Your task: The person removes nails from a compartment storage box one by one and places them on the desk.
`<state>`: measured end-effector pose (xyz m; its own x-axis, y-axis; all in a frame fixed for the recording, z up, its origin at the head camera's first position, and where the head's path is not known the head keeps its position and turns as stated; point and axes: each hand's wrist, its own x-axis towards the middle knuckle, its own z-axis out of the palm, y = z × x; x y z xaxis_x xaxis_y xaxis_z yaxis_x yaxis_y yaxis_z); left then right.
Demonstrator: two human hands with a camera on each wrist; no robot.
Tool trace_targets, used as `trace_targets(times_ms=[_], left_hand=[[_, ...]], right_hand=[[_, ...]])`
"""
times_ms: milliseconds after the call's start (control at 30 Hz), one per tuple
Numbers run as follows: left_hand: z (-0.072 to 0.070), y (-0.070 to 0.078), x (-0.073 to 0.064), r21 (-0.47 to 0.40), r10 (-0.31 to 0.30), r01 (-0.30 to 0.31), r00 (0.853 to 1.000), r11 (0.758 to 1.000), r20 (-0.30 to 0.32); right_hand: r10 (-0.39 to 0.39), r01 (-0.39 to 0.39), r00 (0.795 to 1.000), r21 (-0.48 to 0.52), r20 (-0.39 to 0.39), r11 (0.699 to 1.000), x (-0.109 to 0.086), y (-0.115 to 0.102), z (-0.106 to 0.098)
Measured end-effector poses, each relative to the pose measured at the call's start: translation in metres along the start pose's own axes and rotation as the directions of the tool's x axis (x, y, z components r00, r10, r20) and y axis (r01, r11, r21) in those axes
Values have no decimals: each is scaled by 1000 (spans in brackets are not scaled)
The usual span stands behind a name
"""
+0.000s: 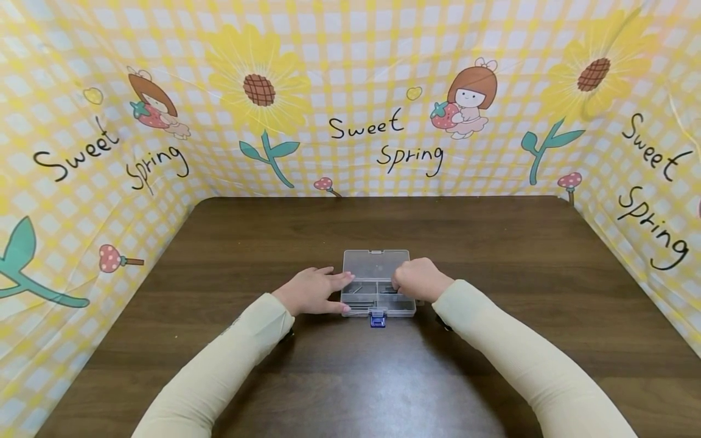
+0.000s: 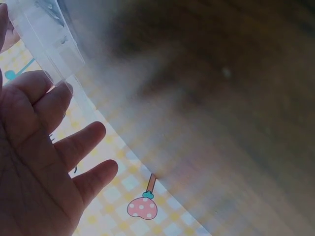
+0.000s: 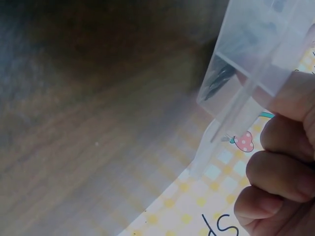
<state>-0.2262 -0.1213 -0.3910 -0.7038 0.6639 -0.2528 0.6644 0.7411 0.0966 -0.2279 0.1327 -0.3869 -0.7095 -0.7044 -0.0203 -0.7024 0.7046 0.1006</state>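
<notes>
A small clear plastic compartment box (image 1: 404,306) lies on the table, its lid (image 1: 369,265) raised at the back and its blue latch (image 1: 378,320) hanging at the front. Along the box's left side, my left hand (image 1: 314,293) has its fingers spread, fingertips and thumb at the edge. My right hand (image 1: 420,277) reaches with curled fingers into the rear right compartment. Dark twisted drill bits (image 3: 222,79) show through the wall there; whether the hidden fingertips pinch one, I cannot tell. Thin metal rods (image 1: 358,304) lie in the front left compartment, a slim metal piece (image 1: 357,289) behind them.
The dark wood table (image 1: 263,237) extends around the box on all sides. A yellow checked cloth (image 1: 361,79) with printed flowers and lettering hangs along its back and both sides.
</notes>
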Motion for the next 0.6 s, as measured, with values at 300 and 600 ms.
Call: trace_targets(times_ms=[300,600], left_hand=[[2,-1,0,13,10,-10,1000,1000,-12],[4,0,0,13,16,-15,999,1000,-31]], right_hand=[[-19,19,999,2,-28,1000,0,1,4],[-32,32,999,-1,-28,999,1,2,3]])
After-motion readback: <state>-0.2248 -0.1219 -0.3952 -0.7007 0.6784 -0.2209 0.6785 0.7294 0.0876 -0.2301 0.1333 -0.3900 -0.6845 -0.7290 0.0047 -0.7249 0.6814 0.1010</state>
